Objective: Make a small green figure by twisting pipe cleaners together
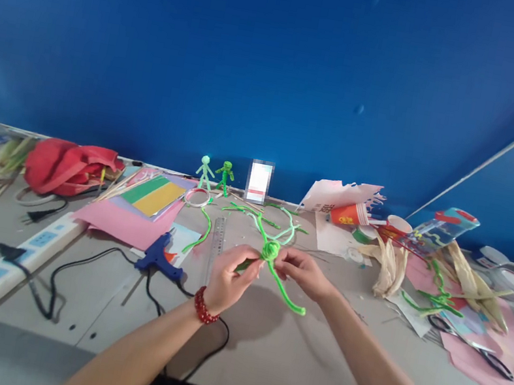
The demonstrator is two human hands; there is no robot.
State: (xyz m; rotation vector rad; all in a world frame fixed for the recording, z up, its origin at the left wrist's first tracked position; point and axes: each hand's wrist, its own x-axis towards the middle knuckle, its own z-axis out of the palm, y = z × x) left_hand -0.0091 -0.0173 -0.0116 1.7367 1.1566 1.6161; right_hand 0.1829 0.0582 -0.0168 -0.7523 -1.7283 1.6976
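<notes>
A bright green pipe-cleaner piece (271, 250) with a coiled ball in the middle is held up over the table. One long strand (288, 299) hangs from it toward me on the right. My left hand (233, 274), with a red beaded bracelet on the wrist, pinches the piece from the left. From the right, my right hand (297, 271) has its fingers pressed together close beside the ball; what lies between its fingertips is hidden. Behind the ball, pale green pipe cleaners (286, 227) spread out. Two finished pipe-cleaner figures, one pale (204, 171) and one darker green (225, 177), stand against the wall.
To the left are a blue glue gun (161, 256), a white power strip (22, 254), coloured sheets (149, 197) and a red bag (70, 167). A clear ruler (216, 245) lies behind my left hand. Rightward are an orange paper cup (348, 215), dried husks (388, 265) and scissors (471, 346).
</notes>
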